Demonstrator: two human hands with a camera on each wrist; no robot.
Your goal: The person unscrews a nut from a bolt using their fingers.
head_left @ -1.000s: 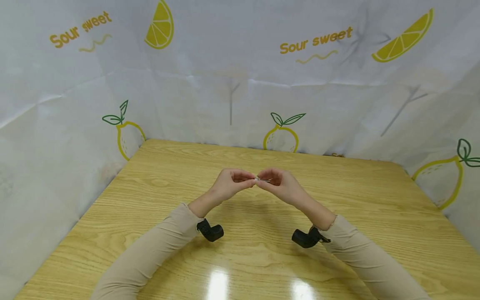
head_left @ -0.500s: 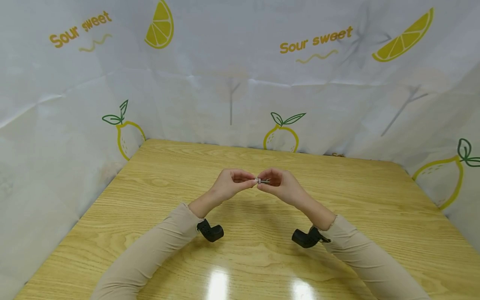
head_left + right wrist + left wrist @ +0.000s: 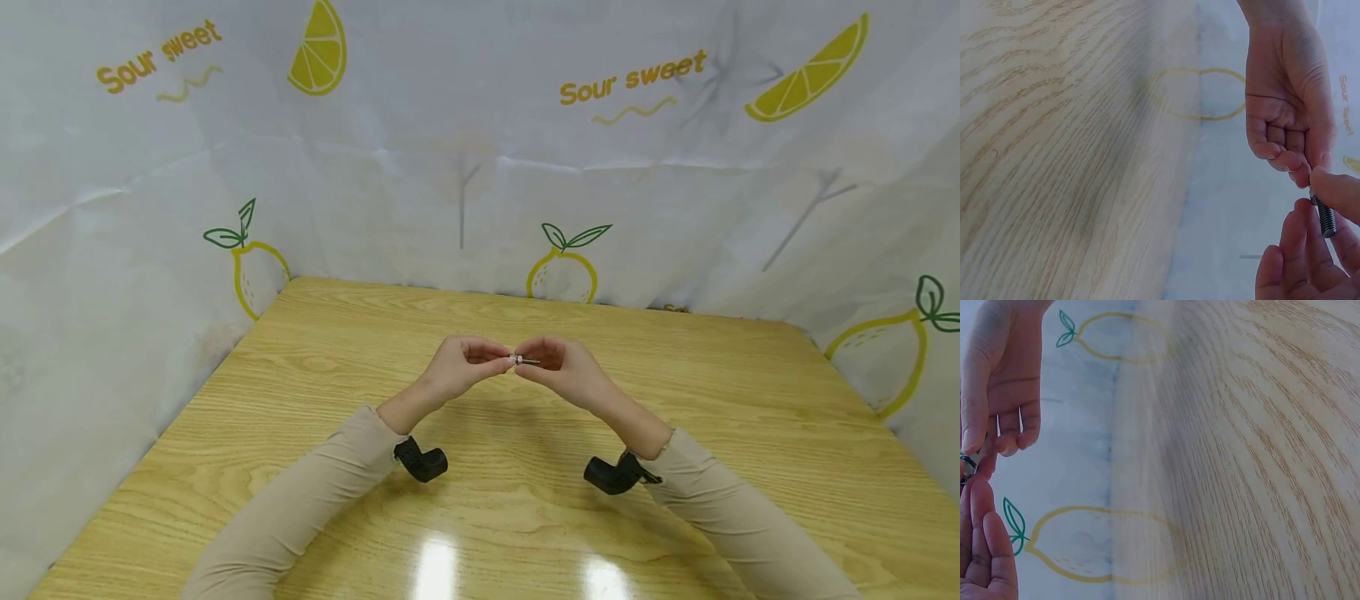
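Both hands meet above the middle of the table. Between their fingertips is a small metal bolt (image 3: 1327, 220), its threaded shank pointing toward my right palm. My left hand (image 3: 452, 367) pinches the bolt's other end between thumb and fingers. My right hand (image 3: 567, 372) has its thumb and fingertips pinched at the near end of the shank, close against the left fingertips. In the left wrist view only a shiny bit of the bolt (image 3: 969, 466) shows among the fingers. Fingertips hide the bolt's head and whether a nut sits on it.
A wood-grain table (image 3: 360, 333) lies under both hands. White cloth (image 3: 420, 208) printed with lemons encloses its back and sides. Each wrist carries a black camera mount, the left mount (image 3: 422, 462) and the right mount (image 3: 613, 475), both hanging over the tabletop.
Both hands stay in nearly the same place. The right fingertips have shifted slightly around the bolt, and more of its pale end shows between the hands than a second ago.
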